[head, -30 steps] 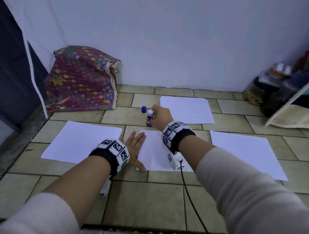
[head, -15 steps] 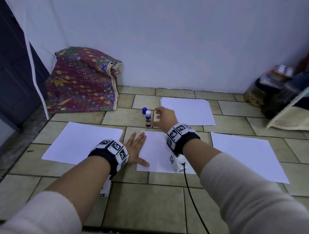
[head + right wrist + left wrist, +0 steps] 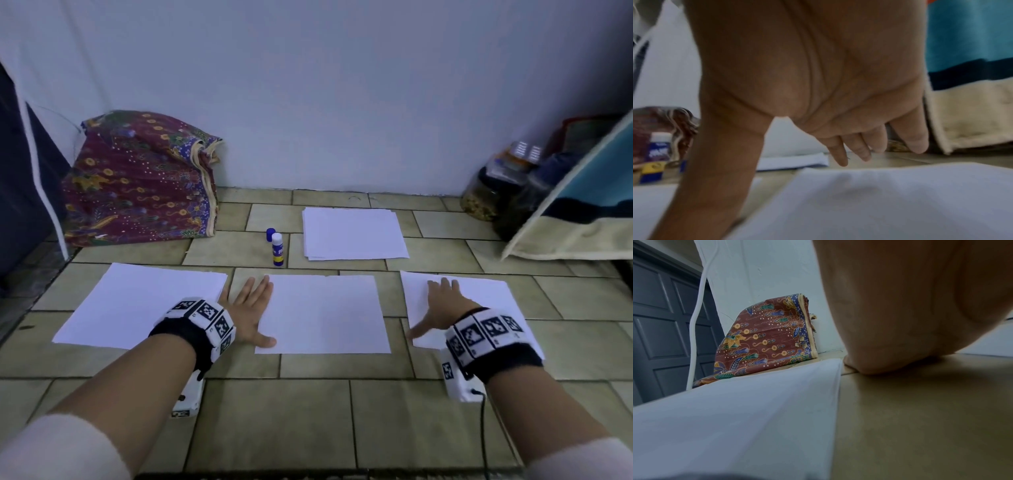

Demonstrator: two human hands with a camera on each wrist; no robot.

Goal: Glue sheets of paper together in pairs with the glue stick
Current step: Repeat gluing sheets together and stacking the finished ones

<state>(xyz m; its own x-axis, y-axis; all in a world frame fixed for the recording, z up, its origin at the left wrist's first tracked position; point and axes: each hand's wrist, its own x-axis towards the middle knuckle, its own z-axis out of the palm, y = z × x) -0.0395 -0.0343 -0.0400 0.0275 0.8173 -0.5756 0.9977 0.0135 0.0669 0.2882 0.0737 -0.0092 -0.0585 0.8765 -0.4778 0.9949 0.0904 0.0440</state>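
Note:
Three white sheets lie in a row on the tiled floor: a left sheet (image 3: 140, 305), a middle sheet (image 3: 325, 313) and a right sheet (image 3: 479, 301). A stack of paper (image 3: 354, 233) lies behind them. The glue stick (image 3: 277, 249) stands uncapped and upright beside its blue cap (image 3: 270, 234), free of both hands. My left hand (image 3: 251, 308) lies flat on the floor, its thumb on the middle sheet's left edge. My right hand (image 3: 438, 305) is spread over the right sheet, fingers straight (image 3: 859, 149); the wrist view shows the palm raised above the paper.
A folded batik cloth (image 3: 137, 181) leans on the wall at back left, with a dark door (image 3: 663, 321) beside it. Jars (image 3: 489, 192) and a teal and cream mattress edge (image 3: 582, 205) crowd the back right corner. A black cable (image 3: 483, 431) trails from my right wrist.
My right hand let go of the glue stick, left it standing by its cap, and swung right onto the right sheet. The left hand has stayed put.

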